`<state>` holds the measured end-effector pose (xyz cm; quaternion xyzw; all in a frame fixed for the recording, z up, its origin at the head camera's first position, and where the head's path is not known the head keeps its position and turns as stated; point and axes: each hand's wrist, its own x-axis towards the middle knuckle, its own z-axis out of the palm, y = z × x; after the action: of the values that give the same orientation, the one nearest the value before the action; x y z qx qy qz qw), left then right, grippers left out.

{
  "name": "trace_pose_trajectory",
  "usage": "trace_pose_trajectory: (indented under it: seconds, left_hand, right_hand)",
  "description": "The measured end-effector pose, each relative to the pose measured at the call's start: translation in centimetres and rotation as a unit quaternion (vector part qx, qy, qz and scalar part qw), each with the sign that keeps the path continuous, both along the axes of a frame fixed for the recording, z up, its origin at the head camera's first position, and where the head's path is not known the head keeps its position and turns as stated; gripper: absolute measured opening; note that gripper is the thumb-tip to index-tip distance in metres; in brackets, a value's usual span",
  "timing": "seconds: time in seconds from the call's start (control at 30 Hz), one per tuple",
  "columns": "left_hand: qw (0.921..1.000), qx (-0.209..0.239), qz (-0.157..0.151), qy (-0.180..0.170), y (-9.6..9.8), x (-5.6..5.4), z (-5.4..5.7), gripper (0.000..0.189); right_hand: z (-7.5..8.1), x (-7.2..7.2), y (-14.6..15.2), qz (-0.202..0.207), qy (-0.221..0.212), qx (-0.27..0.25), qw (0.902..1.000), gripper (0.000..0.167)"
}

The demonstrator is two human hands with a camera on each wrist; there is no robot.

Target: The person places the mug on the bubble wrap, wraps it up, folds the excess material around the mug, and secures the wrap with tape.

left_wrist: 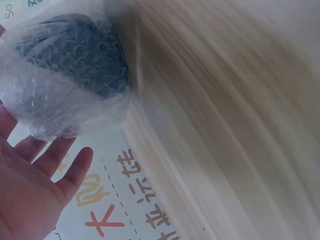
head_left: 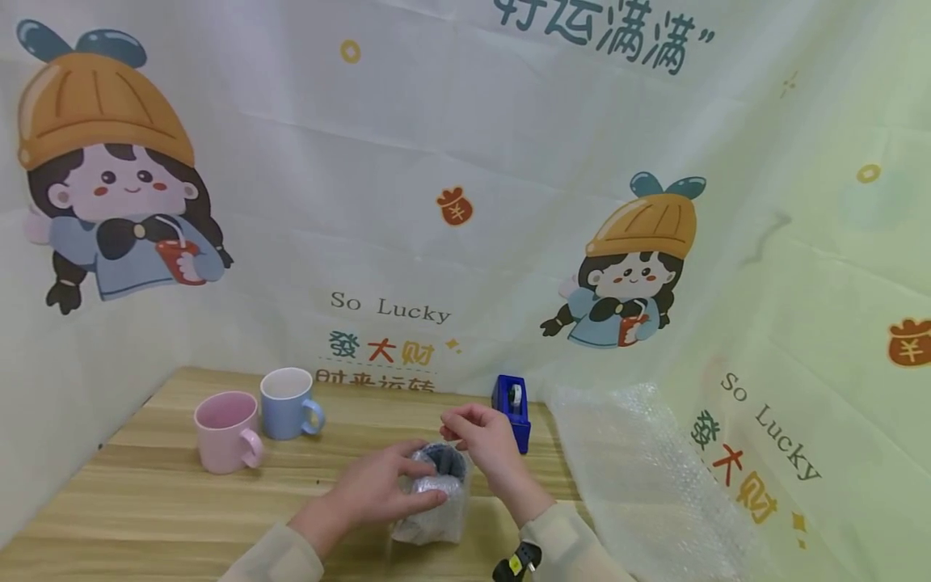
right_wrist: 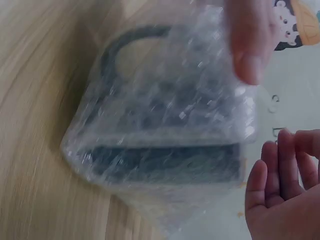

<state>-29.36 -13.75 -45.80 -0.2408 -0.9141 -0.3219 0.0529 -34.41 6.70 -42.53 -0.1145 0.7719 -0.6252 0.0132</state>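
A dark mug in bubble wrap (head_left: 440, 517) stands on the table before me, its handle showing through the clear layers in the right wrist view. My left hand (head_left: 371, 485) grips it from the left, thumb on the near side and fingers toward the far rim. In the left wrist view, fingers (left_wrist: 52, 155) rest against the wrap (left_wrist: 40, 100). My right hand (head_left: 487, 444) hovers just above and right of the mug's top, thumb and fingertips drawn together. Whether something thin sits between them cannot be made out. The right wrist view shows the wrapped mug (right_wrist: 165, 115) beside that hand.
A pink mug (head_left: 227, 440) and a light blue mug (head_left: 285, 408) stand at the left back of the wooden table (head_left: 145, 501). A blue tape dispenser (head_left: 513, 412) is behind my right hand. A bubble wrap sheet (head_left: 647, 477) covers the right side. Printed cloth (head_left: 407, 162) hangs behind.
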Motion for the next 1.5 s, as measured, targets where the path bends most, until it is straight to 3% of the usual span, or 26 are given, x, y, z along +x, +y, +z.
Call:
trace_pose_trajectory:
  seconds: [0.17,0.5,0.8,0.9,1.0,1.27,1.5]
  left_hand:
    - [0.9999,0.006,-0.005,0.013,0.1,0.3,-0.1,0.056]
    - [0.9999,0.002,-0.007,0.012,0.2,0.5,0.2,0.054]
    - [0.9999,0.012,-0.004,-0.012,0.2,0.2,0.5,0.055]
    - [0.9998,0.012,-0.004,-0.014,0.1,0.1,0.3,0.054]
    - [0.9998,0.014,-0.005,-0.014,0.1,0.1,0.2,0.054]
    - [0.9996,0.022,-0.001,-0.020,0.0,0.0,0.1,0.055]
    - [0.9995,0.020,-0.006,-0.026,0.1,-0.1,-0.1,0.056]
  right_hand:
    - [-1.4,-0.7,0.0,-0.001,0.037,0.045,0.9983,0.026]
    - [-4.1,-1.3,0.1,-0.026,0.059,0.088,0.9940,0.019]
    - [-3.2,-1.4,-0.1,-0.027,0.018,0.100,0.9945,0.030]
    - [-3.0,-1.5,0.1,-0.022,0.043,0.120,0.9916,0.030]
    - [-3.1,-1.6,0.3,0.006,0.061,0.147,0.9872,0.016]
    - [-3.1,-1.5,0.8,0.026,0.043,0.201,0.9782,0.030]
    - [-3.6,-1.5,1.4,0.049,0.054,0.194,0.9782,0.034]
